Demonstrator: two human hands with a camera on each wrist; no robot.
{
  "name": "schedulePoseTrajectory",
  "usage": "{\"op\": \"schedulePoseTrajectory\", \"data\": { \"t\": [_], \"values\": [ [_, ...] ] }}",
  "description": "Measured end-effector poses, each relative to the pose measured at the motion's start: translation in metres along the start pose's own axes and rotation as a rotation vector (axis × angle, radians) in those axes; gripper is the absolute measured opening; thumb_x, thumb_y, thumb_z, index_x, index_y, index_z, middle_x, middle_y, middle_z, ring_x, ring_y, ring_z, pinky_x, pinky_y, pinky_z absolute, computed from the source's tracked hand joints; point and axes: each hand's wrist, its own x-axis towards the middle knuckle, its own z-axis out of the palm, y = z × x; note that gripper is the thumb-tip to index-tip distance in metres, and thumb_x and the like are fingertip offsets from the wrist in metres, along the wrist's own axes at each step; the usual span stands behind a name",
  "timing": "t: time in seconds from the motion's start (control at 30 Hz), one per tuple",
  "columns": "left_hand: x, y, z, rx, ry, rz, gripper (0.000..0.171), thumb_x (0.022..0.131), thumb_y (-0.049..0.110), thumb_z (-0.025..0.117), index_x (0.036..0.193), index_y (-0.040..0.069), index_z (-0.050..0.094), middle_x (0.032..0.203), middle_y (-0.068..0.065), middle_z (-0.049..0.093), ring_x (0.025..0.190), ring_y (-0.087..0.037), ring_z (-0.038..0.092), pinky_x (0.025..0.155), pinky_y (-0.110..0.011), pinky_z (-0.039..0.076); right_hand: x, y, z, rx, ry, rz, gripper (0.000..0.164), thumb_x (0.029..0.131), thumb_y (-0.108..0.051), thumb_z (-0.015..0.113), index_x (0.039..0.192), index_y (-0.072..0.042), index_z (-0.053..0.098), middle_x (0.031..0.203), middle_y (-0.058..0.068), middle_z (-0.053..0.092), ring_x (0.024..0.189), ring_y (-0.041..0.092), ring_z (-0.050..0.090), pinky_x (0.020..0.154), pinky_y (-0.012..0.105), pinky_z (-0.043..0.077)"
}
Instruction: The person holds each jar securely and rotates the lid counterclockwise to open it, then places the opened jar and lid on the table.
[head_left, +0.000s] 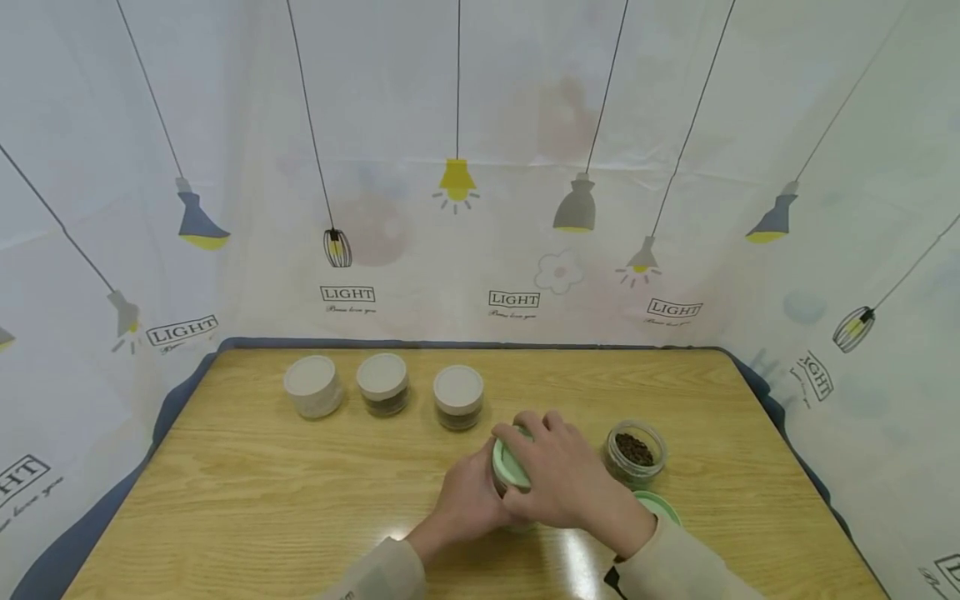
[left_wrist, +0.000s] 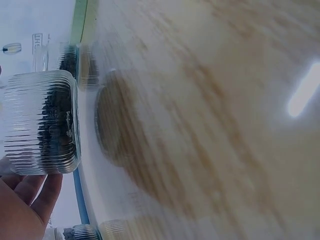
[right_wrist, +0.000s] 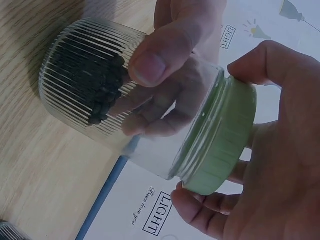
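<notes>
My left hand [head_left: 468, 493] grips a clear glass jar [right_wrist: 165, 157] with a ribbed lower part and dark small pieces inside. The fingers of my right hand [head_left: 564, 473] are curled round its green lid [right_wrist: 222, 140], which sits on the jar's mouth. In the right wrist view the left thumb presses the glass wall. The left wrist view shows the jar [left_wrist: 40, 125] held over the glossy tabletop, its reflection below. Right of my hands stands an open jar [head_left: 636, 454] of dark brown bits, and another green lid [head_left: 660, 507] lies beside my right wrist.
Along the back left of the wooden table [head_left: 300, 483] stand a jar with a white lid [head_left: 311, 387], a second one [head_left: 383, 385] and a third [head_left: 458, 398]. A cloth backdrop [head_left: 420, 250] printed with lamps rises behind the table and at both sides.
</notes>
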Motion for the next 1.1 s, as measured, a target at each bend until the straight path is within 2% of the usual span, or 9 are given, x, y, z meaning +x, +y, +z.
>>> {"op": "schedulePoseTrajectory", "data": {
  "t": [0.13, 0.23, 0.33, 0.5, 0.7, 0.8, 0.9, 1.0, 1.1],
  "values": [
    [-0.0006, 0.0000, 0.0000, 0.014, -0.006, 0.004, 0.094, 0.064, 0.048, 0.083, 0.141, 0.013, 0.042, 0.121, -0.002, 0.067, 0.106, -0.016, 0.064, 0.089, -0.035, 0.053, -0.0021, 0.0011, -0.0034, 0.022, -0.039, -0.002, 0.067, 0.076, -0.041, 0.062, 0.139, -0.024, 0.049, 0.131, 0.009, 0.052, 0.104, 0.029, 0.051, 0.083, 0.046, 0.046],
    [-0.0009, 0.0002, -0.0010, 0.009, 0.003, 0.013, 0.087, 0.068, 0.044, 0.081, 0.140, 0.013, 0.044, 0.120, -0.003, 0.067, 0.106, -0.018, 0.065, 0.090, -0.036, 0.053, -0.0037, 0.0016, -0.0050, 0.027, -0.055, 0.015, 0.069, 0.085, -0.054, 0.061, 0.145, -0.026, 0.043, 0.142, 0.010, 0.047, 0.120, 0.034, 0.050, 0.095, 0.054, 0.044],
    [-0.0004, 0.0012, -0.0020, -0.003, 0.001, 0.007, 0.085, 0.069, 0.049, 0.080, 0.139, 0.015, 0.045, 0.117, -0.001, 0.068, 0.104, -0.017, 0.065, 0.085, -0.035, 0.054, -0.0029, 0.0015, -0.0041, 0.004, -0.023, 0.061, 0.078, 0.085, -0.069, 0.054, 0.148, -0.025, 0.039, 0.145, 0.012, 0.046, 0.127, 0.036, 0.048, 0.100, 0.056, 0.042],
    [0.0003, 0.0017, -0.0018, 0.000, -0.014, 0.002, 0.095, 0.066, 0.067, 0.077, 0.141, 0.018, 0.043, 0.116, 0.004, 0.066, 0.102, -0.012, 0.064, 0.081, -0.030, 0.052, 0.0001, -0.0013, -0.0001, -0.072, 0.048, 0.154, 0.081, 0.086, -0.077, 0.042, 0.143, -0.019, 0.045, 0.128, 0.013, 0.056, 0.116, 0.033, 0.055, 0.094, 0.049, 0.047],
    [0.0005, 0.0000, -0.0020, -0.015, -0.017, 0.001, 0.091, 0.067, 0.062, 0.079, 0.140, 0.020, 0.044, 0.118, 0.005, 0.066, 0.103, -0.012, 0.063, 0.084, -0.030, 0.052, 0.0004, -0.0051, 0.0019, -0.098, 0.020, 0.244, 0.091, 0.076, -0.085, 0.045, 0.137, -0.019, 0.049, 0.117, 0.013, 0.057, 0.105, 0.032, 0.058, 0.081, 0.048, 0.051],
    [0.0004, 0.0006, -0.0031, -0.030, -0.022, 0.001, 0.089, 0.068, 0.057, 0.081, 0.140, 0.020, 0.045, 0.120, 0.004, 0.065, 0.105, -0.012, 0.063, 0.087, -0.032, 0.053, 0.0007, -0.0059, 0.0030, -0.110, 0.015, 0.245, 0.089, 0.073, -0.085, 0.049, 0.132, -0.018, 0.052, 0.108, 0.011, 0.058, 0.090, 0.028, 0.060, 0.071, 0.044, 0.051],
    [-0.0003, 0.0020, -0.0040, -0.031, -0.011, 0.015, 0.088, 0.068, 0.054, 0.081, 0.139, 0.019, 0.045, 0.119, 0.003, 0.066, 0.105, -0.013, 0.064, 0.086, -0.031, 0.053, 0.0017, -0.0060, 0.0040, -0.118, 0.028, 0.222, 0.080, 0.074, -0.081, 0.054, 0.124, -0.018, 0.054, 0.098, 0.007, 0.057, 0.076, 0.022, 0.057, 0.062, 0.039, 0.049],
    [-0.0012, 0.0032, -0.0042, -0.015, 0.006, 0.029, 0.086, 0.067, 0.053, 0.082, 0.137, 0.017, 0.047, 0.116, 0.002, 0.067, 0.102, -0.012, 0.065, 0.084, -0.029, 0.054, 0.0021, -0.0049, 0.0045, -0.112, 0.041, 0.185, 0.072, 0.076, -0.075, 0.058, 0.122, -0.019, 0.055, 0.096, 0.006, 0.056, 0.071, 0.019, 0.055, 0.058, 0.034, 0.047],
    [-0.0016, 0.0032, -0.0037, 0.001, 0.017, 0.027, 0.085, 0.066, 0.053, 0.082, 0.135, 0.017, 0.049, 0.114, 0.003, 0.068, 0.100, -0.011, 0.065, 0.083, -0.028, 0.054, 0.0014, -0.0030, 0.0044, -0.090, 0.051, 0.145, 0.065, 0.077, -0.067, 0.061, 0.125, -0.022, 0.055, 0.101, 0.007, 0.057, 0.078, 0.019, 0.056, 0.061, 0.034, 0.048]
  ]
}}
